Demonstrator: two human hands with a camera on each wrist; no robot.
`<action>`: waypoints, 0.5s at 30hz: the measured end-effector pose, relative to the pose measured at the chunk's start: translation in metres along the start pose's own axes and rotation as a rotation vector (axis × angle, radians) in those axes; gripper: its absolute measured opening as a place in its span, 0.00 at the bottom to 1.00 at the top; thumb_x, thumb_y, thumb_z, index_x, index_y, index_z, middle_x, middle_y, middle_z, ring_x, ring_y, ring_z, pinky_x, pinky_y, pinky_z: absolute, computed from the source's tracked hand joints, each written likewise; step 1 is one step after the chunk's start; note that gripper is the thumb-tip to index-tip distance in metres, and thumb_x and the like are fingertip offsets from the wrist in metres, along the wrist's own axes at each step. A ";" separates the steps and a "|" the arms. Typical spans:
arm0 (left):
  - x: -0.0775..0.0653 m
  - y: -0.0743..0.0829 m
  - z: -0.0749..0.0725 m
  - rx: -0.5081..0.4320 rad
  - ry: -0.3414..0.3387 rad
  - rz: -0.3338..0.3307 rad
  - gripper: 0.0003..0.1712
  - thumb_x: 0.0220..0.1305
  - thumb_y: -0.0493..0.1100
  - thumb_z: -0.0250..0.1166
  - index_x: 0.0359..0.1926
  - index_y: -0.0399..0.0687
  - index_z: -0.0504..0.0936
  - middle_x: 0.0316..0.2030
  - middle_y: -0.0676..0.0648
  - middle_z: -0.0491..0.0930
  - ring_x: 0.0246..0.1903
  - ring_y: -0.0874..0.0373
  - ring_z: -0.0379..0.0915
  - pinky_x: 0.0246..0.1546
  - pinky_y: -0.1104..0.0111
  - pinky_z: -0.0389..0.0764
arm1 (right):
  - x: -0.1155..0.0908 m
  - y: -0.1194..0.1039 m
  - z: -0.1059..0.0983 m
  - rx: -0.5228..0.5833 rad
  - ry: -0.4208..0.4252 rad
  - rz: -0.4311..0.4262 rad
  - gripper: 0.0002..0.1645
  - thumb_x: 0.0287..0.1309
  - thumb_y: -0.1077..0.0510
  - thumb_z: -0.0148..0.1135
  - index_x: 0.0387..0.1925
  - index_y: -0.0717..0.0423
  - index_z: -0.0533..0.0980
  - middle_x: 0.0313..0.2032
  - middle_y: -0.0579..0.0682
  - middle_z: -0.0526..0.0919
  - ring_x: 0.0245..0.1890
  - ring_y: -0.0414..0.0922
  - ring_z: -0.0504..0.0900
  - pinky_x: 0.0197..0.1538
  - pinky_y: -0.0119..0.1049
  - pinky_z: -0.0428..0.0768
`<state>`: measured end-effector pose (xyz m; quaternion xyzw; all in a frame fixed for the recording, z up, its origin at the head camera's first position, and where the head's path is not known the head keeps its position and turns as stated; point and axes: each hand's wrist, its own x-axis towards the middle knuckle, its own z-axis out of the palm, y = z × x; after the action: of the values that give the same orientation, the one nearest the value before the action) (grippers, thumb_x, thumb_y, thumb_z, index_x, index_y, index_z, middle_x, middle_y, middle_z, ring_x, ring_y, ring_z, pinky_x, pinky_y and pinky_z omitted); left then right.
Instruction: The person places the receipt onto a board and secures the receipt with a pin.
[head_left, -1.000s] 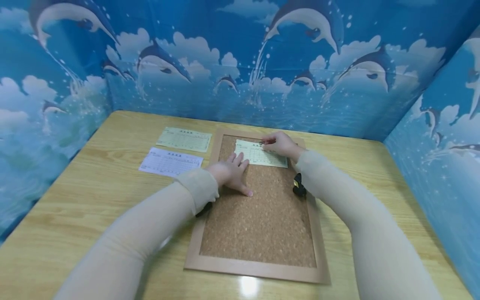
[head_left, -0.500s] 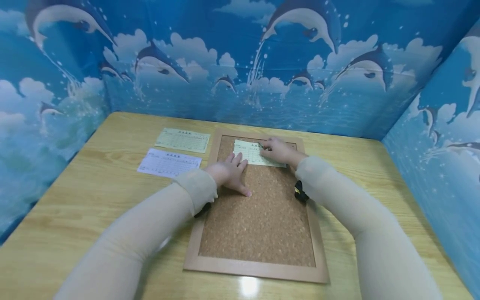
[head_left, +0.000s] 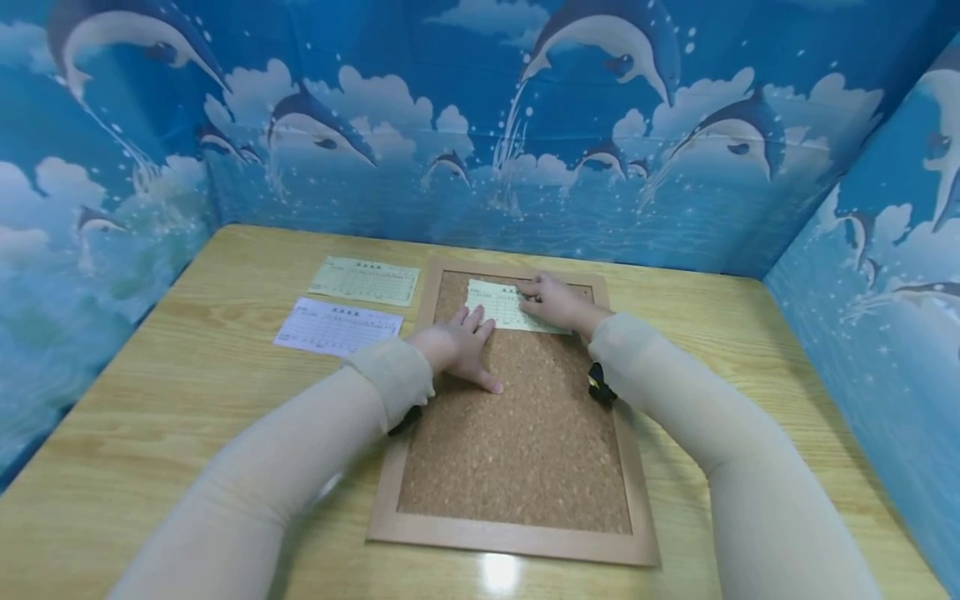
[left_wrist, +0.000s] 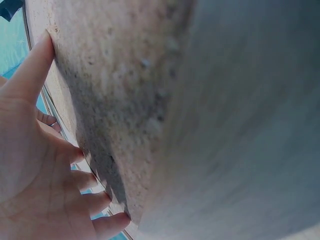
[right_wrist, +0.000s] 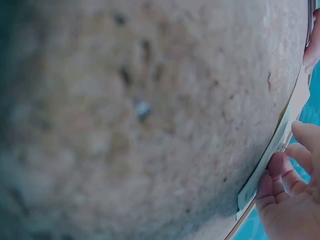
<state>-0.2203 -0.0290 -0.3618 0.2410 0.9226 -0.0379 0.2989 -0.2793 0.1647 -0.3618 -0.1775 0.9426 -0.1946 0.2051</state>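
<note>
The kind of room cannot be told, but this looks like a screened-off work spot, with blue dolphin-printed sheeting (head_left: 360, 204) from ten o'clock through twelve to two around a wood-grain tabletop (head_left: 187, 375).

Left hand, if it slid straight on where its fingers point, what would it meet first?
Most likely the pale green slip on the corkboard: the left hand lies at its near left corner, though contact is unclear.
</note>
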 end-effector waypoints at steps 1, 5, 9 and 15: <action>0.000 0.000 0.000 0.003 0.000 0.000 0.69 0.42 0.83 0.51 0.73 0.49 0.34 0.72 0.42 0.25 0.70 0.45 0.22 0.66 0.51 0.46 | 0.000 0.000 0.000 0.003 0.002 0.002 0.33 0.68 0.49 0.48 0.70 0.50 0.54 0.52 0.57 0.64 0.43 0.49 0.69 0.42 0.44 0.69; -0.003 0.002 -0.002 0.012 -0.003 -0.003 0.68 0.44 0.81 0.52 0.73 0.49 0.34 0.72 0.41 0.26 0.70 0.45 0.23 0.66 0.51 0.46 | -0.001 -0.001 0.001 0.010 0.007 0.007 0.33 0.68 0.48 0.49 0.70 0.50 0.54 0.50 0.55 0.65 0.42 0.49 0.69 0.40 0.42 0.69; -0.004 0.003 -0.001 0.009 -0.001 -0.004 0.68 0.45 0.81 0.52 0.73 0.49 0.34 0.72 0.42 0.26 0.70 0.45 0.23 0.66 0.51 0.46 | -0.004 -0.003 0.001 0.003 0.006 0.011 0.34 0.68 0.48 0.49 0.70 0.51 0.53 0.51 0.55 0.65 0.42 0.49 0.69 0.40 0.42 0.69; -0.010 0.004 -0.004 0.007 0.002 -0.002 0.66 0.48 0.79 0.53 0.73 0.48 0.34 0.72 0.41 0.26 0.70 0.44 0.23 0.66 0.51 0.46 | -0.004 -0.003 0.001 -0.008 0.013 0.003 0.34 0.68 0.48 0.49 0.70 0.51 0.53 0.52 0.56 0.65 0.45 0.49 0.69 0.42 0.43 0.70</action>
<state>-0.2135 -0.0286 -0.3530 0.2409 0.9230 -0.0411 0.2972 -0.2748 0.1634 -0.3598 -0.1755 0.9450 -0.1918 0.1984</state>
